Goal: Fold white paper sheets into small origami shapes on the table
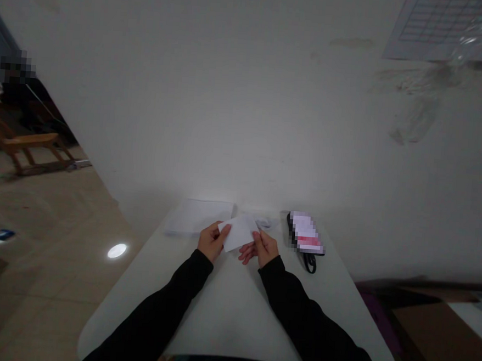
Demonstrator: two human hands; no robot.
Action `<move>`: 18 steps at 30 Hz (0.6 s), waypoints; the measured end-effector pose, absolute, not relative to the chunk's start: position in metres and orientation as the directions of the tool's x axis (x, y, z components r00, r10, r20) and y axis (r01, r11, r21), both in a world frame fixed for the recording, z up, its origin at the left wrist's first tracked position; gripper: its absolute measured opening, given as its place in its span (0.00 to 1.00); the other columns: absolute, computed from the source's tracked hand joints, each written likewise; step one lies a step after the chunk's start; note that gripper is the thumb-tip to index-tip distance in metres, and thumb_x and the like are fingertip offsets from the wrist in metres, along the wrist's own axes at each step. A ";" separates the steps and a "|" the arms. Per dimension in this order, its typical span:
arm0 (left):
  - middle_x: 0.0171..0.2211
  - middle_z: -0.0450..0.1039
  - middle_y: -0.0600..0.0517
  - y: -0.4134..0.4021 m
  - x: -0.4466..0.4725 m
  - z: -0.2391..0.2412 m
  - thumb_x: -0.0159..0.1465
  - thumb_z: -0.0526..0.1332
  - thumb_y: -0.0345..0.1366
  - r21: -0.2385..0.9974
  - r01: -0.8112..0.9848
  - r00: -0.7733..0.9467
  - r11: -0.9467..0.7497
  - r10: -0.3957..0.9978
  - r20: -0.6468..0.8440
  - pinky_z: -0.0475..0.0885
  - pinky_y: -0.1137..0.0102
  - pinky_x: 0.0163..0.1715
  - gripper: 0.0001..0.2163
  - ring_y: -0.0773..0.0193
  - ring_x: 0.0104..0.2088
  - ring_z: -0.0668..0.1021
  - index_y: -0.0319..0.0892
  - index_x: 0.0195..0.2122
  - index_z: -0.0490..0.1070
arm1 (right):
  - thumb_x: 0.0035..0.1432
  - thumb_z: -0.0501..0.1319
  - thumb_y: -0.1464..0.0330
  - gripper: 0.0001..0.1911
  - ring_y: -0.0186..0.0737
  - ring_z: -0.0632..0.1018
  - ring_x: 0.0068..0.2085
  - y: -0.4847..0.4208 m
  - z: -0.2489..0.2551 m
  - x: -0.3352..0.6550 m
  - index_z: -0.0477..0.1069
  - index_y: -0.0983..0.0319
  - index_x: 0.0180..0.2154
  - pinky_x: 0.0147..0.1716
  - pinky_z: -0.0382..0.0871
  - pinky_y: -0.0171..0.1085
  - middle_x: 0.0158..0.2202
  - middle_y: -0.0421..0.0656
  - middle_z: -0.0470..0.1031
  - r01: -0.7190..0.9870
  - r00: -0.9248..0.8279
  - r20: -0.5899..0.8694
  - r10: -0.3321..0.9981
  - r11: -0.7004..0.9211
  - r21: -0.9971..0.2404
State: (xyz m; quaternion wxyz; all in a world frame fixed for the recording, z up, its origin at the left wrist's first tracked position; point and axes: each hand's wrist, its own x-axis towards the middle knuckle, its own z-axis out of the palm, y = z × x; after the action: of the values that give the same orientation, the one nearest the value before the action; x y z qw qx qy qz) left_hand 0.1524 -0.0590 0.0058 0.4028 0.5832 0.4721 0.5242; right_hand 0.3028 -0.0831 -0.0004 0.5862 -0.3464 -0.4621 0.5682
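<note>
So the closest stuff was two black sleeves reaching over a smooth white table (223, 317) with rounded corners. Taking the small white sheet of paper (238, 233) as the middle of the clock, it was held up over the far half of the tabletop. The left hand (212, 241) sat at 8 o'clock, gripping the sheet's edge with the thumb on top. The right hand (263, 248) was at 4 o'clock, pinching the opposite corner, its other fingers loosely curled. A looped black cord (310, 264) lay around 4 too, further out, by a black-edged phone with a pixelated screen (307, 232) at 3. A flat white stack of paper (193, 213) was near 10. Beyond all that, a scuffed white wall (246, 104) filled 12, and a light-brown wooden chair (33, 140) stood way off toward 10.
</note>
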 end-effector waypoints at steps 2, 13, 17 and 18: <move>0.13 0.62 0.59 -0.059 0.152 0.007 0.55 0.57 0.49 0.958 0.130 -0.055 -0.256 0.963 0.265 0.54 0.78 0.10 0.17 0.75 0.10 0.61 0.37 0.32 0.70 | 0.51 0.56 0.52 0.19 0.38 0.74 0.15 -0.087 0.000 0.304 0.59 0.61 0.30 0.10 0.67 0.31 0.16 0.38 0.72 -0.349 -0.085 0.166 0.982 0.126 -0.928; 0.18 0.68 0.57 -0.074 0.160 0.015 0.55 0.59 0.45 0.960 0.088 0.012 -0.267 0.964 0.267 0.57 0.80 0.10 0.21 0.75 0.13 0.66 0.38 0.46 0.66 | 0.47 0.61 0.55 0.19 0.37 0.75 0.18 -0.091 -0.021 0.324 0.70 0.67 0.24 0.11 0.67 0.30 0.19 0.45 0.75 -0.180 -0.038 0.161 0.986 0.152 -0.972; 0.17 0.68 0.58 -0.078 0.166 0.014 0.54 0.61 0.46 0.987 0.079 0.138 -0.141 0.982 0.129 0.56 0.80 0.05 0.26 0.73 0.09 0.65 0.38 0.50 0.60 | 0.47 0.61 0.55 0.19 0.37 0.75 0.18 -0.089 -0.023 0.323 0.71 0.67 0.26 0.12 0.66 0.30 0.20 0.46 0.76 -0.220 0.001 0.173 0.985 0.169 -0.961; 0.15 0.68 0.58 -0.079 0.167 0.013 0.54 0.60 0.47 0.988 0.107 0.154 -0.114 0.983 0.097 0.56 0.80 0.05 0.22 0.73 0.08 0.64 0.36 0.44 0.64 | 0.47 0.61 0.55 0.19 0.38 0.75 0.18 -0.088 -0.024 0.323 0.72 0.67 0.26 0.12 0.66 0.30 0.20 0.46 0.76 -0.222 -0.005 0.165 0.986 0.160 -0.962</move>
State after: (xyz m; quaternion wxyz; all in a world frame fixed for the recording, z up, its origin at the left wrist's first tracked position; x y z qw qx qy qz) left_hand 0.1673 -0.0792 0.0130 0.4788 0.5898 0.4621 0.4575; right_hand 0.3226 -0.0884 -0.0236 0.5858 -0.3927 -0.4866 0.5157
